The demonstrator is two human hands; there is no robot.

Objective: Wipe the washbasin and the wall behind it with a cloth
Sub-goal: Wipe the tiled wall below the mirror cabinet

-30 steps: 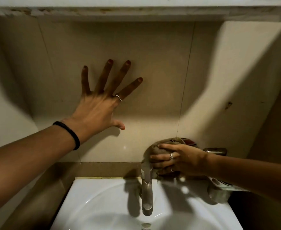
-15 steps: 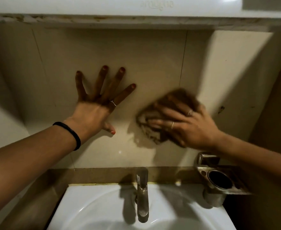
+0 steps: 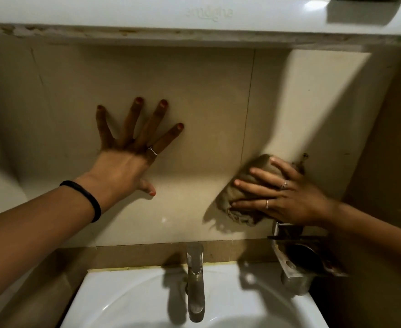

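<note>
Item: wall-wiping pass, in hand. My right hand (image 3: 287, 197) lies flat on a bunched brown cloth (image 3: 244, 200), fingers spread over it, pressing it to the tiled wall (image 3: 194, 95) low on the right, just above the metal holder (image 3: 298, 263); that grip is a flat press, not a closed clutch. My left hand (image 3: 126, 159) is empty, fingers splayed apart, braced on the wall well left of the cloth. The white washbasin (image 3: 128, 301) sits below, its faucet (image 3: 194, 280) at centre. Done well, I judge: even palm pressure, overlapping strokes across the tile joint (image 3: 248, 129), cloth edges kept clear of the holder, brace moved before wiping beneath it.
</note>
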